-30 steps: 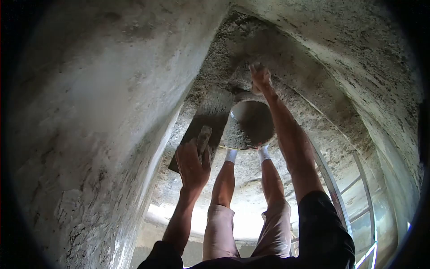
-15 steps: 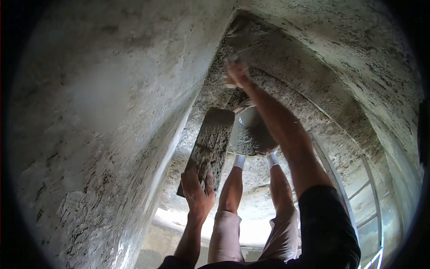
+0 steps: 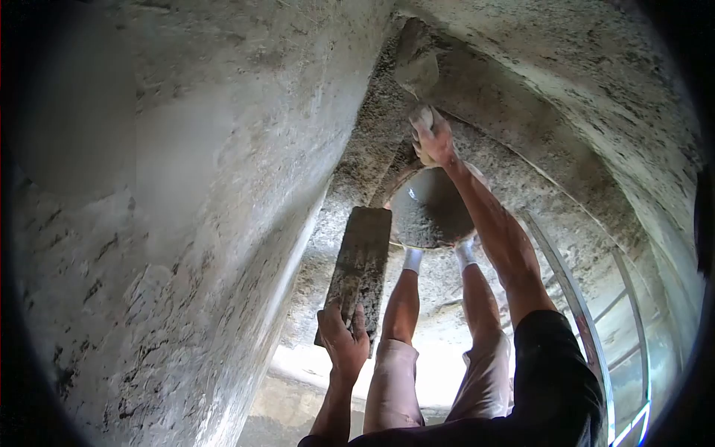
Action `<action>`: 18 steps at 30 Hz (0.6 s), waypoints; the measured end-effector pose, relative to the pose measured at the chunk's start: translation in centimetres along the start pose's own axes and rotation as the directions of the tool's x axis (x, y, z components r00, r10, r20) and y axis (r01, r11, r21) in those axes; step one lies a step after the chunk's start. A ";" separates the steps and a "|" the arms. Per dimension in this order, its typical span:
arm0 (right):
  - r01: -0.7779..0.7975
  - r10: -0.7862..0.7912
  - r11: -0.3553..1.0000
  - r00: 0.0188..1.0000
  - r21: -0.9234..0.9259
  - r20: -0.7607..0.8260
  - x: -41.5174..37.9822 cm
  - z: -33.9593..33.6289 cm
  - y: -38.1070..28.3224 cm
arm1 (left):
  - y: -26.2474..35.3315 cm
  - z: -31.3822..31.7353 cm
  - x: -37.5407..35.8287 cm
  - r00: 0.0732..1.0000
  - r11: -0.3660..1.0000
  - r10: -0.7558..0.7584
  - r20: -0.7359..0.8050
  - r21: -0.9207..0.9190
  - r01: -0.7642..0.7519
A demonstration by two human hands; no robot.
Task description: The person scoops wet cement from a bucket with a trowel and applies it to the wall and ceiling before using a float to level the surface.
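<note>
My left hand [image 3: 345,335] is closed round the handle of a long, dark, mortar-caked float [image 3: 361,257], which points up and away. My right hand [image 3: 432,138], at the upper middle, is wrapped round the handle of a trowel [image 3: 417,72]. The trowel's blade lies close to the rough surface beyond the hand; whether it touches is unclear. Below my right hand and right of the float sits a round container of wet grey mortar [image 3: 432,208], partly covered by my forearm.
A rough plastered wall [image 3: 186,223] slopes along the left, and another curved wall [image 3: 633,112] rises at the right. Metal rails [image 3: 577,305] stand at the lower right. My legs [image 3: 402,309] are below the container.
My right hand has moved right and slightly down, and the trowel's blade now shows clearly. My left hand and the float are lower and slightly to the right, with less mortar visible on the float.
</note>
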State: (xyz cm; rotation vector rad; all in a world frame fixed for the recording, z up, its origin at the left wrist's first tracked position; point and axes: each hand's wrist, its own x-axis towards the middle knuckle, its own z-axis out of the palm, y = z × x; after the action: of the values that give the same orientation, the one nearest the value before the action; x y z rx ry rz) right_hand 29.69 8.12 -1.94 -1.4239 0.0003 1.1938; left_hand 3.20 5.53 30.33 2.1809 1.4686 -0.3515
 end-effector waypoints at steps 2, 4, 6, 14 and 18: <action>0.082 -0.087 0.991 0.996 -0.106 -0.036 -5.2 -2.0 -0.7 | -1.1 0.5 -0.8 1.000 1.000 -0.007 -0.020 0.026 0.008; 0.246 -0.244 0.819 0.967 -0.518 0.073 -10.0 -6.0 1.2 | -1.5 0.0 -1.5 0.999 0.996 -0.030 -0.036 0.082 0.033; 0.373 -0.342 0.656 0.922 -0.656 0.183 -15.3 -7.3 -0.5 | -1.3 -0.6 -1.2 0.991 0.990 -0.133 0.016 0.046 0.132; 0.101 -0.136 0.243 0.988 -0.965 0.069 -26.2 -8.9 2.0 | -0.4 -1.6 -0.5 0.954 0.953 -0.296 0.045 -0.056 0.298; 0.056 -0.326 0.384 0.942 -0.922 -0.078 -22.7 -8.1 0.4 | 0.0 -1.8 -0.6 0.951 0.950 -0.302 0.065 -0.067 0.306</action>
State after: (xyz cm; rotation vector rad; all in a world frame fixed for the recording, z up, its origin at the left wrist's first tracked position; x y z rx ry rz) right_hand 23.88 -11.89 10.16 -2.4733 -0.7643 0.7680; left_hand 2.84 6.00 32.09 1.8706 1.7602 -0.4468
